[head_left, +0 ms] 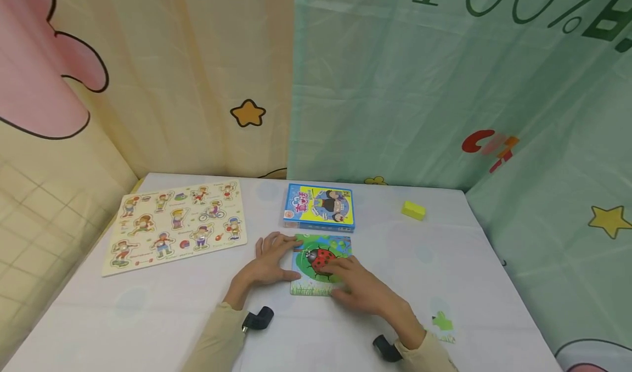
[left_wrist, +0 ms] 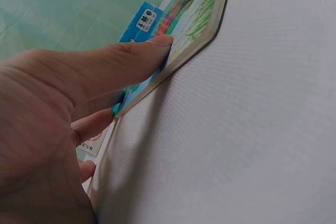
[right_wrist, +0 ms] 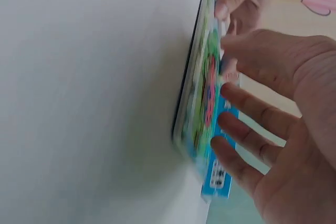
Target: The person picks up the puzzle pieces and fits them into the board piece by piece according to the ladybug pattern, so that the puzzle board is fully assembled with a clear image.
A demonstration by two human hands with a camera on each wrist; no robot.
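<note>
A ladybug jigsaw puzzle (head_left: 316,254) lies flat on the table in front of me, its red ladybug set on green. My left hand (head_left: 269,262) is at its left side, the thumb resting on the near part of that edge and the index finger at the far left corner. In the left wrist view the thumb (left_wrist: 131,64) lies straight along the puzzle's rim. My right hand (head_left: 362,287) reaches across the right side of the puzzle, covering part of the ladybug. Its fingers (right_wrist: 257,106) are extended and spread over the picture in the right wrist view.
A blue and yellow box (head_left: 321,207) stands just behind the puzzle. To the left lies a wooden peg board (head_left: 163,224) with figures. A yellow block (head_left: 413,210) is at the back right. Beside my right forearm lie a green puzzle piece (head_left: 442,321) and a grass-printed piece (head_left: 447,339).
</note>
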